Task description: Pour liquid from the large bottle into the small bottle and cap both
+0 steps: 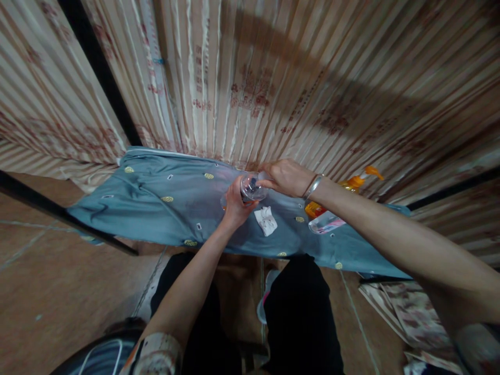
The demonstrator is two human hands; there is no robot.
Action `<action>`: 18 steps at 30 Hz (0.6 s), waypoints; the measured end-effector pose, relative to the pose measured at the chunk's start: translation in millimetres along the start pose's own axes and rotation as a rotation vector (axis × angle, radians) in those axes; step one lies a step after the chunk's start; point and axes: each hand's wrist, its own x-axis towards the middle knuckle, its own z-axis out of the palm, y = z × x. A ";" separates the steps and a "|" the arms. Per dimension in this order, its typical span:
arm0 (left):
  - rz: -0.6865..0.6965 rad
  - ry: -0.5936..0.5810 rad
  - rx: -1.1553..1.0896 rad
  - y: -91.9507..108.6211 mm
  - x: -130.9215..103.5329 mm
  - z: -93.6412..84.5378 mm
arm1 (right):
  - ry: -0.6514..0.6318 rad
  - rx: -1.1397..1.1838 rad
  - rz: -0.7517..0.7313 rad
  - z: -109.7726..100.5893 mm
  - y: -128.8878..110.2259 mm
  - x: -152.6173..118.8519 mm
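My left hand (236, 204) is wrapped round a clear see-through jar (253, 190), held over the cloth-covered table. Something dark shows through its clear wall, too small to name. From the right, my right hand (287, 178) reaches over the jar; its thumb lies across the rim and the other fingers curl behind, partly hidden. A metal bangle (313, 186) circles the right wrist. Just below the jar, a crumpled white paper (266, 221) lies on the blue-green cloth (187, 192).
An orange pump bottle (314, 209) stands at the right, partly behind my right forearm. Beside it lies a clear and pink item (326, 223). A striped curtain (250, 94) hangs along the back. Black poles (101, 78) rise at the left. My knees are under the table's near edge.
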 end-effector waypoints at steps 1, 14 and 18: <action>-0.007 0.003 0.004 0.3 -0.2 0.3 | 0.011 0.001 -0.007 0.3 0.4 0.3; 0.012 -0.030 -0.002 -0.3 0.0 -0.7 | -0.014 0.022 0.031 1.8 -1.6 2.4; 0.028 -0.010 -0.005 -1.0 0.8 -0.8 | 0.015 0.100 -0.067 5.3 0.1 1.6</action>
